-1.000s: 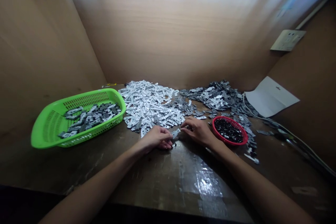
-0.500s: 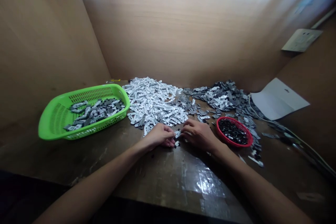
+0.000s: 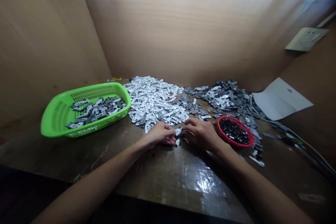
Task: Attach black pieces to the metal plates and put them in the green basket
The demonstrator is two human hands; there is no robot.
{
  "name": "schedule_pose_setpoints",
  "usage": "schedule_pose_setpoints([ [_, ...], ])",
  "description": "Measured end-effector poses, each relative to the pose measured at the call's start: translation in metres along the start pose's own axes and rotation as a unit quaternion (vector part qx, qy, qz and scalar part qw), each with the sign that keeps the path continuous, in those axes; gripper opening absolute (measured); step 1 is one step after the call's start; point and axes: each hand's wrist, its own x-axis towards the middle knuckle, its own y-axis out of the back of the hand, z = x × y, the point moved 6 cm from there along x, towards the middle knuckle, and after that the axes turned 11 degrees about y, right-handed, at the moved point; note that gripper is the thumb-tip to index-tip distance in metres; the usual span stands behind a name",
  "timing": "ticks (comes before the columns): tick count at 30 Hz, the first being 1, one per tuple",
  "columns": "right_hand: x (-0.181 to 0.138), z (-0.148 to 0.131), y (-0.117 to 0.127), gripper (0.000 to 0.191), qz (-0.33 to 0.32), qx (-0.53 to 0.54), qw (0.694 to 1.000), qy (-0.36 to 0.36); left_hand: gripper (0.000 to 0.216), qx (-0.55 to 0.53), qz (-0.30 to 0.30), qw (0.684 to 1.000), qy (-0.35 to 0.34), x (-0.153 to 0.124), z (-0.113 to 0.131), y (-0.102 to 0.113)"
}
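Between my two hands is a small flat light-metal plate [image 3: 178, 132]. My left hand [image 3: 162, 134] is closed, pinching the plate's left end between thumb and fingers. Curled over its right end, my right hand [image 3: 200, 132] has its fingertips close together at the plate; whether they hold a small part too is hidden. A small black-and-white piece [image 3: 177, 142] lies on the table just below the plate. Directly behind my hands spreads a heap of pale metal plates [image 3: 154, 101]. Right of my right hand stands a red basket [image 3: 252, 142] full of small black parts.
A green basket [image 3: 47, 122] with assembled-looking grey and white pieces stands at the left. Dark grey metal plates [image 3: 225, 94] are piled at the back right. Near the right wall are a white card [image 3: 283, 99], a cable [image 3: 296, 136] and a socket box [image 3: 306, 39]. The table's front edge [image 3: 136, 196] is close.
The whole view has shifted slightly. Both hands keep nearly the same pose around the plate, with only slight finger movement.
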Motion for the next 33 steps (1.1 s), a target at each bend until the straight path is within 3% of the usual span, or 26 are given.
schedule_pose_setpoints([
  [4,-0.003,0.024,-0.005,0.035,0.038,0.148,0.976,-0.154,0.033,0.004,-0.007,1.000,-0.011,-0.004,0.004,-0.001],
  [8,-0.007,0.035,-0.035,0.052,-0.027,0.347,0.903,-0.250,0.034,0.009,-0.010,1.000,-0.013,-0.008,0.008,-0.003],
  [13,-0.012,0.033,-0.053,0.052,-0.027,0.494,0.819,-0.291,0.036,0.015,-0.022,1.000,-0.015,-0.010,0.010,-0.004],
  [20,-0.013,0.036,-0.046,0.051,0.041,0.523,0.790,-0.316,0.039,-0.019,-0.016,1.000,-0.005,-0.006,0.007,0.005],
  [25,-0.013,0.040,-0.047,0.052,0.028,0.487,0.810,-0.325,0.034,-0.054,-0.027,0.998,0.002,-0.005,0.007,0.007],
  [28,-0.011,0.045,-0.028,0.051,0.046,0.376,0.877,-0.294,0.031,-0.086,-0.010,0.996,0.008,-0.007,0.009,0.011],
  [31,-0.004,0.033,-0.004,0.039,0.004,0.273,0.945,-0.182,0.029,-0.116,0.006,0.993,-0.003,-0.008,0.012,0.016],
  [33,-0.001,0.013,0.000,0.027,-0.072,0.275,0.956,-0.077,0.028,-0.132,0.016,0.991,-0.017,-0.009,0.015,0.019],
])
